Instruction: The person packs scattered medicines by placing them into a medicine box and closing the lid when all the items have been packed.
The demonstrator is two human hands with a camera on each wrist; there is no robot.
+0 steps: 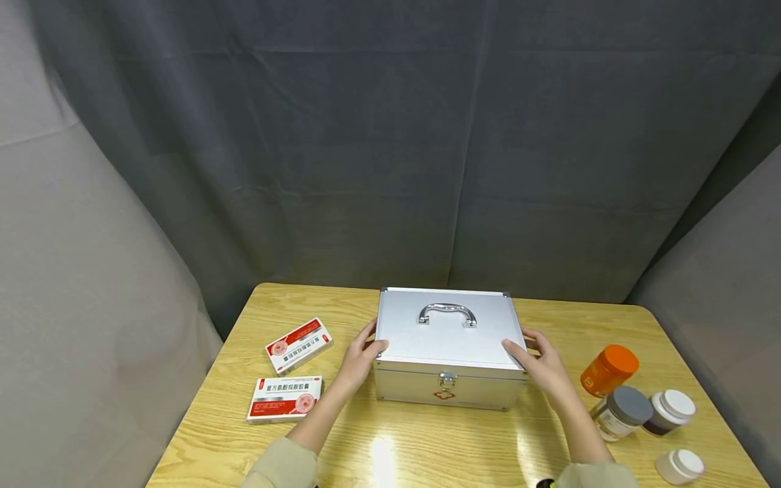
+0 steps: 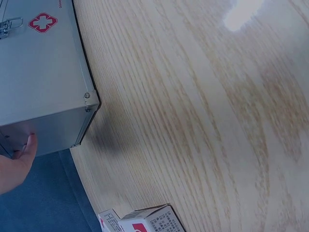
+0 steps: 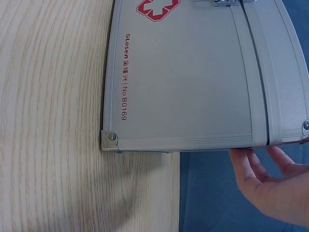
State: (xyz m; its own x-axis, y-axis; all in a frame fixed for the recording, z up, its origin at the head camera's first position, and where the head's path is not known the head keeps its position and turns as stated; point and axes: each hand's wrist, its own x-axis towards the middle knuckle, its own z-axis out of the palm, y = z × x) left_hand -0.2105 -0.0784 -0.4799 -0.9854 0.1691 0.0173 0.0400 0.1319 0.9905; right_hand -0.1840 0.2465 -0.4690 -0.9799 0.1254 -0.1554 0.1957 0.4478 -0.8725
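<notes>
A closed silver first-aid box (image 1: 451, 332) with a metal lid handle (image 1: 448, 310) stands on the wooden table, its front latch (image 1: 447, 381) fastened. On its left side my left hand (image 1: 361, 356) rests its extended fingers against the side wall, the thumb by the lid's edge. My right hand (image 1: 545, 362) touches the opposite side, fingers along the wall and thumb over the lid's edge. In the right wrist view the right fingertips (image 3: 239, 157) meet the side wall near the lid seam. A red cross emblem (image 2: 43, 22) marks the front.
To the left lie two red-and-white medicine boxes (image 1: 299, 346). On the right stand an orange jar (image 1: 609, 371), a grey-lidded jar (image 1: 621, 412), a dark jar with a white lid (image 1: 669, 411) and a small white bottle (image 1: 680, 466). Dark curtain (image 1: 366, 169) hangs behind the table.
</notes>
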